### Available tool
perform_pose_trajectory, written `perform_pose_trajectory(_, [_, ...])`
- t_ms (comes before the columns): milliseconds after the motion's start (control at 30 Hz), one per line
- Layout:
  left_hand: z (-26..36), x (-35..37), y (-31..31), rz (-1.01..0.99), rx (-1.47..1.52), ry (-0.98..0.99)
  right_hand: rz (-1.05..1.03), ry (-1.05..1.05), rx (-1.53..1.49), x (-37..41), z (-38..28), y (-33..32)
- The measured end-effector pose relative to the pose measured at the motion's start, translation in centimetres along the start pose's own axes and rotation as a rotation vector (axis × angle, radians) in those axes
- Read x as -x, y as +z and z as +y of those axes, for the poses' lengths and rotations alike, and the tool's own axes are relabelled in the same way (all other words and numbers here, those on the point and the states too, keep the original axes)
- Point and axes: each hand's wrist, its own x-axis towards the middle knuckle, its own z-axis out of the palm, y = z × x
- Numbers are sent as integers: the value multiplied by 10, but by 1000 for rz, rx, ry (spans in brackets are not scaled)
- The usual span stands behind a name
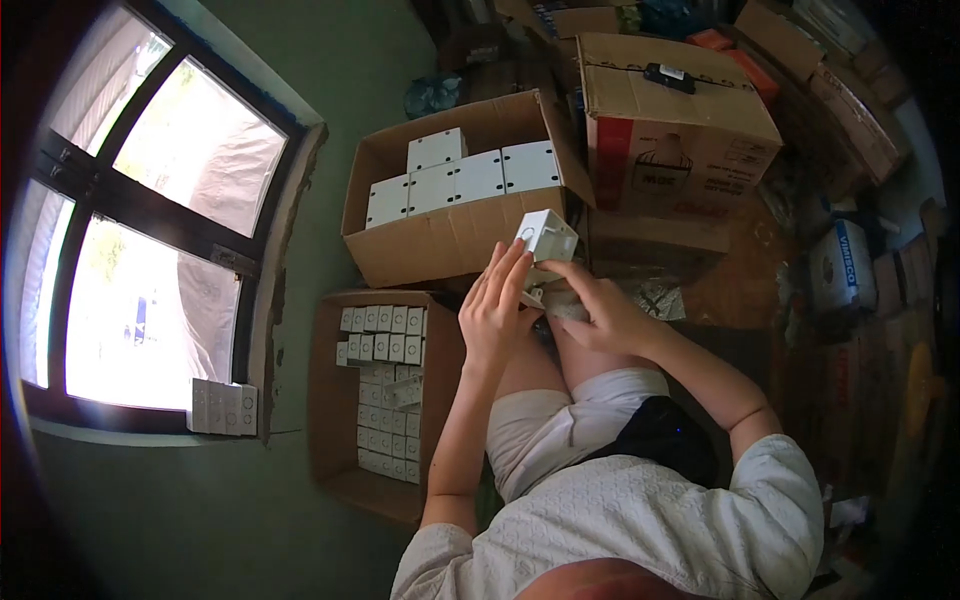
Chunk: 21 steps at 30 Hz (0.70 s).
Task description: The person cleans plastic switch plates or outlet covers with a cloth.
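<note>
A white plastic electrical junction box [548,236] with round knockouts is held up above my lap, between both hands. My left hand [490,305] has its fingers long and together against the box's left side, with the thumb hidden. From the right, my right hand [600,310] curls in, its fingertips at the box's lower edge. A smaller white plastic piece [533,297] shows between the hands, below the box. Part of the grip is hidden behind the fingers.
Ahead, an open carton [440,240] holds larger white square boxes. Left of my legs, another carton [325,400] contains rows of small white boxes. A closed carton [690,130] carries a black device [670,78]. White boxes [222,408] rest on the window sill.
</note>
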Motion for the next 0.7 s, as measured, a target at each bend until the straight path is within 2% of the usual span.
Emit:
perform_pose_trajectory(67, [4, 0, -2, -26, 12, -11, -57, 248, -270, 1, -1, -2])
perform_pose_trajectory(100, [6, 1, 1, -41, 23, -38, -80, 281, -378, 0, -2, -6])
perform_pose_trajectory(200, [5, 4, 10, -43, 28, -54, -55, 256, -459, 1, -1, -15])
perform_pose_trajectory(267, [5, 5, 14, 82, 61, -50, -46, 234, -421, 1, 1, -23])
perform_pose_trajectory(367, [1, 4, 12, 127, 14, -67, 65, 472, -770, 0, 3, -27])
perform_pose_trajectory(400, [0, 3, 12, 148, 8, -85, 67, 476, -770, -1, 2, -29])
perform_pose_trajectory(467, [2, 1, 12, 145, -4, -73, 240, 391, -555, -4, 0, -32])
perform_pose_trajectory(500, [3, 1, 13, 136, -12, -58, 262, 359, -491, -5, 2, -32])
perform_pose_trajectory(600, [8, -1, 14, 123, -28, -31, 223, 393, -351, -8, -4, -35])
perform_pose_trajectory(667, [10, -1, 15, 119, -36, -20, 263, 330, -336, -10, -3, -26])
perform_pose_trajectory(700, [10, -1, 16, 96, -45, 41, 194, 330, -250, -10, -3, -22])
